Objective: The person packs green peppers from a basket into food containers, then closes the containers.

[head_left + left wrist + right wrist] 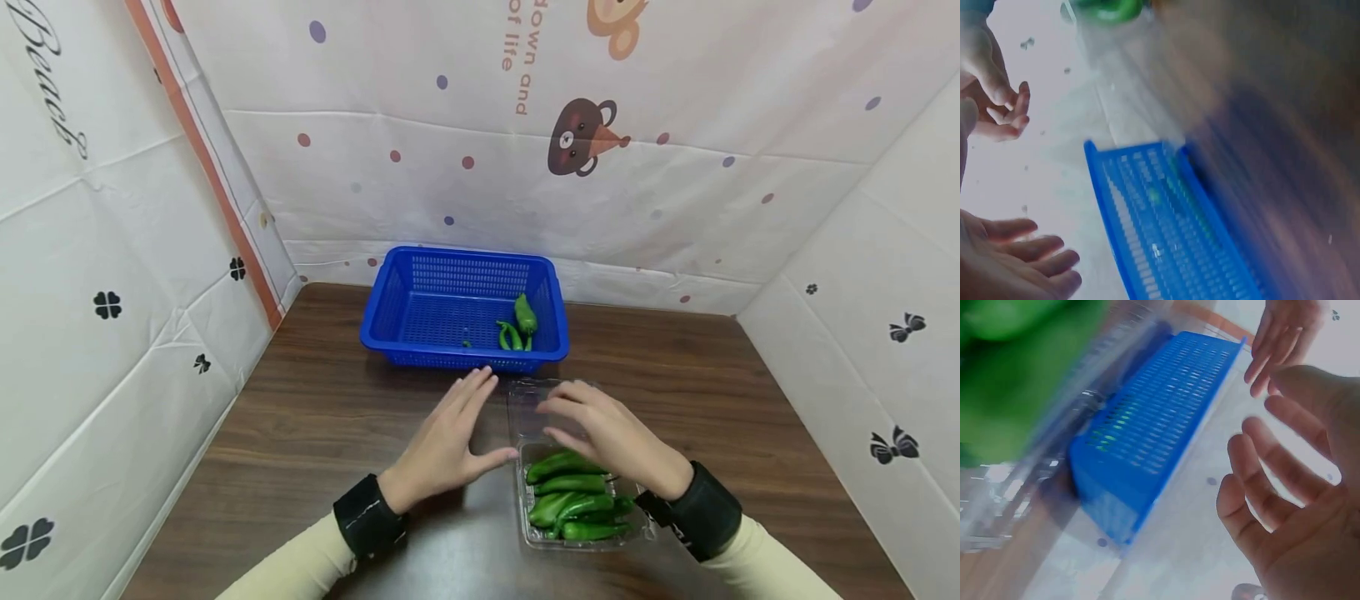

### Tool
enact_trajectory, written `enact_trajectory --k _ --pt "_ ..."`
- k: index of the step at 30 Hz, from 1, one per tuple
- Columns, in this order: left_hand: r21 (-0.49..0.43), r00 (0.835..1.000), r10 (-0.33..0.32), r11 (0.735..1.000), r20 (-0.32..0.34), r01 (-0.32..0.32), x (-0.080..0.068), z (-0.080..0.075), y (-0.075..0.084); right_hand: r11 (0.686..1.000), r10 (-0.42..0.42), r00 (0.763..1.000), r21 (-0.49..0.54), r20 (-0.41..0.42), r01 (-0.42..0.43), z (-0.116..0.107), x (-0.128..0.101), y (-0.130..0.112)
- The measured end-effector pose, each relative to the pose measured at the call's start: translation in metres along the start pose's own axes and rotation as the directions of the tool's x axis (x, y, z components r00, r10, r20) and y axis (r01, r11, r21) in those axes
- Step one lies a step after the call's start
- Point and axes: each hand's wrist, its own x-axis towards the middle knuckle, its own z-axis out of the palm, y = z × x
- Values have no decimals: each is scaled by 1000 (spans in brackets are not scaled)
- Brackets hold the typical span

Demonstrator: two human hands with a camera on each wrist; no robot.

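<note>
Peppers [572, 496], long and green, lie heaped in a clear plastic tray [529, 540] at the near edge of the worktop [300, 417], with the tray's see-through lid [525, 408] folded open toward the far side. The right hand [611, 433] hovers over the lid and the far end of the heap, its fingers [562, 408] loosely spread and slightly bent, holding nothing. The left hand [446, 442] sits just beside the tray on the left, fingers straight and together, thumb stretched toward the tray's edge; whether the thumb touches it cannot be told. Both wrists wear black bands over cream sleeves.

Beyond the hands stands a blue plastic basket [397, 329] with slotted walls, close to the open lid. Inside it, toward the right corner, lie a few more green peppers [521, 321] and a small green scrap. The wrist views are blurred and show only the basket, the hands and a green smear.

The worktop is dark wood grain. White sheets wall it in on three sides, printed with coloured dots, black clovers and bows, and cartoon bears. Upside-down orange lettering on the back sheet reads "down and" and "of life"; script on the left sheet reads "Beach".
</note>
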Motion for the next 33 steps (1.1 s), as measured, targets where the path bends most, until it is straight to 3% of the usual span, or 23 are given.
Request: enact_trajectory --k 4,7,16,27,33 --pt "14 994 -57 998 -94 58 5 -11 -12 999 28 998 -23 -57 -29 -4 20 1" --pt "20 983 -133 990 -124 137 8 -21 -21 997 58 995 -40 -80 -61 -6 35 6" --pt "26 927 -341 937 -156 349 15 -46 -49 973 221 974 -56 -39 -223 -8 81 37" --pt "88 893 -387 906 -228 415 13 -57 -79 949 312 948 -78 63 -307 -3 120 63" --pt "112 868 -437 875 -235 470 13 -61 -89 927 375 916 -77 145 -368 -3 144 71"
